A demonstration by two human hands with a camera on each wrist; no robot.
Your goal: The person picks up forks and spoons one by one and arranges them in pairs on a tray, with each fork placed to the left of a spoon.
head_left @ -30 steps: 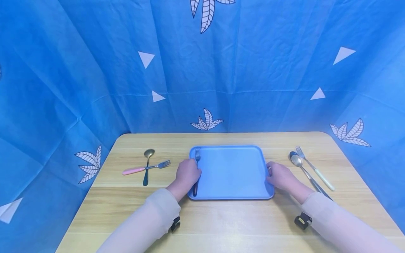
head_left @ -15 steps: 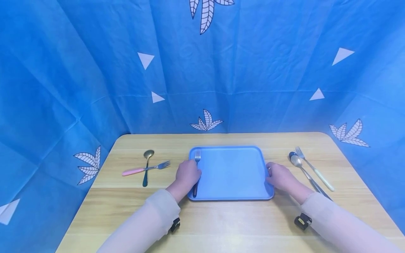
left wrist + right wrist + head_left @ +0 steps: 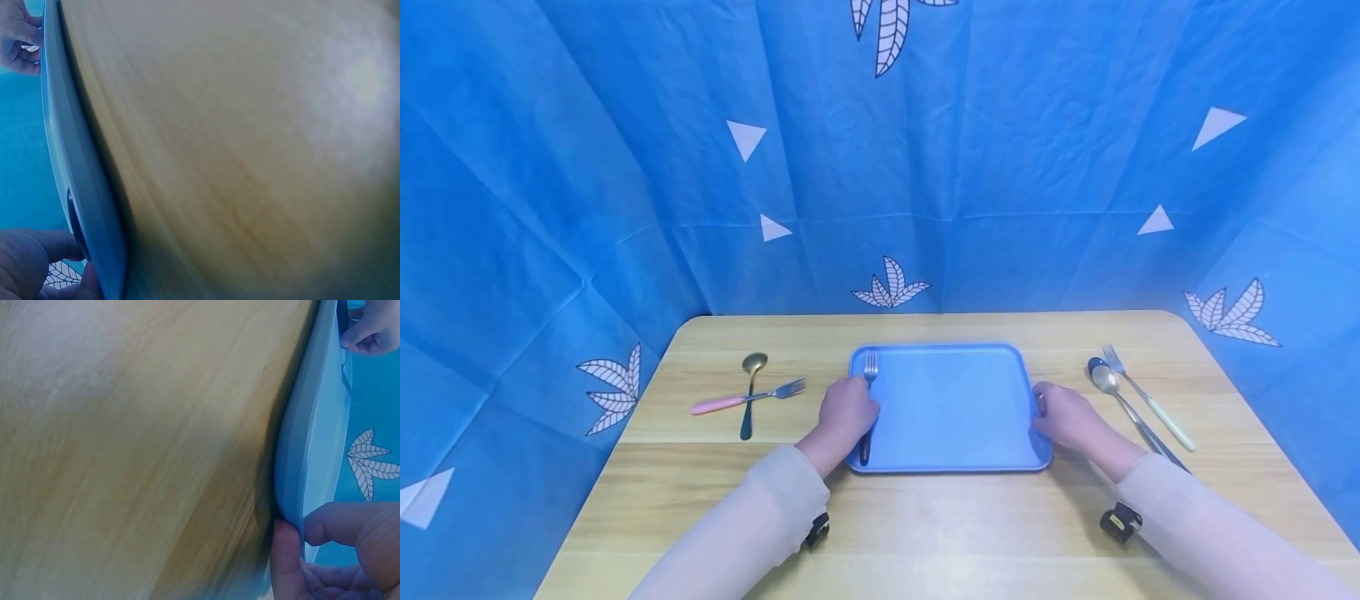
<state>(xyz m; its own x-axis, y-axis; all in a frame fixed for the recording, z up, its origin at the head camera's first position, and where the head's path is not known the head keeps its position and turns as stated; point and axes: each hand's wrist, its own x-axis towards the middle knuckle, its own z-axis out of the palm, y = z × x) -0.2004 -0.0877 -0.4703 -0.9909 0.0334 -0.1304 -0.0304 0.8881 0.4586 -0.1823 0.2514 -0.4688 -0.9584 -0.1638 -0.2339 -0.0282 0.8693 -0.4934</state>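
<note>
A blue tray point(image 3: 955, 408) lies on the table, with a dark-handled fork point(image 3: 871, 367) along its left side. My left hand point(image 3: 846, 410) grips the tray's left edge, over the middle of that fork. On the opposite side my right hand point(image 3: 1066, 415) pinches the right edge. In the right wrist view the thumb and fingers of the right hand point(image 3: 337, 550) are on either side of the tray rim point(image 3: 294, 456). The left wrist view shows the left hand point(image 3: 44, 262) at the rim point(image 3: 81, 144), by the dark fork handle point(image 3: 76, 225).
On the wooden table point(image 3: 955, 533), a pink-handled fork point(image 3: 718, 405) crosses a spoon point(image 3: 747, 421) at the left. To the right lie a silver spoon point(image 3: 1106, 379), a dark spoon point(image 3: 1094, 363) partly beneath it, and a pale-handled fork point(image 3: 1168, 423). A blue curtain point(image 3: 1037, 167) stands behind.
</note>
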